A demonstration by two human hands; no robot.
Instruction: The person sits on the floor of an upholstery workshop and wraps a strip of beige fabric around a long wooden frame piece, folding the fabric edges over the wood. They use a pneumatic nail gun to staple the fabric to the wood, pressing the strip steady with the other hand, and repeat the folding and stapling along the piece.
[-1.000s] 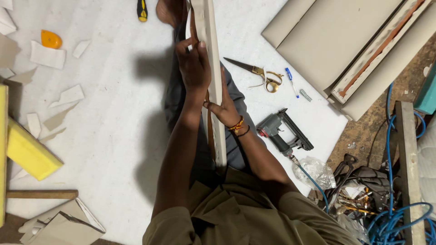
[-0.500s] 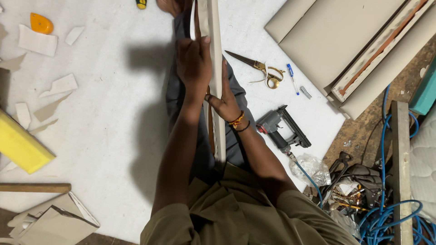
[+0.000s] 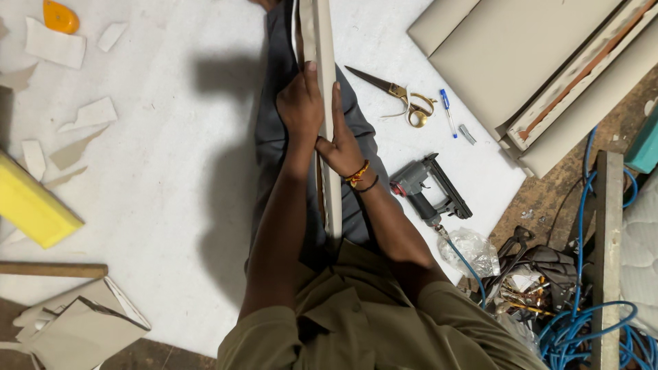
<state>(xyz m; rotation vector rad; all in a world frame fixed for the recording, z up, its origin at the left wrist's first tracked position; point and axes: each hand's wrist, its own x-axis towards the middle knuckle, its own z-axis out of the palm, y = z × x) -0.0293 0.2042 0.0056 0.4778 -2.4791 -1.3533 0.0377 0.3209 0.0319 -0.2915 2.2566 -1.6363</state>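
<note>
**Both hands clamp the strip that runs straight away along the legs**

A long, narrow beige fabric-covered wooden strip (image 3: 329,137) lies lengthwise over the person's grey-trousered legs (image 3: 274,137), its long axis pointing directly away from the body, the near end at the lap and the far end out of view at the top. The left hand (image 3: 300,106) wraps the strip from the left, fingers closed over it with the fingertips pointing up its length. The right hand (image 3: 341,147), with beaded bracelets at the wrist, presses in from the right just below and touching the left, thumb laid along the strip's edge. The left hand is farther up the strip; the right sits nearer the body.

A grey pneumatic staple gun (image 3: 430,192) lies on the white sheet (image 3: 171,171) close to the right forearm, with brass-handled scissors (image 3: 397,92) beyond it.

Against the earlier pictures, both hands sit slightly nearer the body along the strip, and the camera has tilted so the yellow foam block (image 3: 31,205) shows lower left.
</note>
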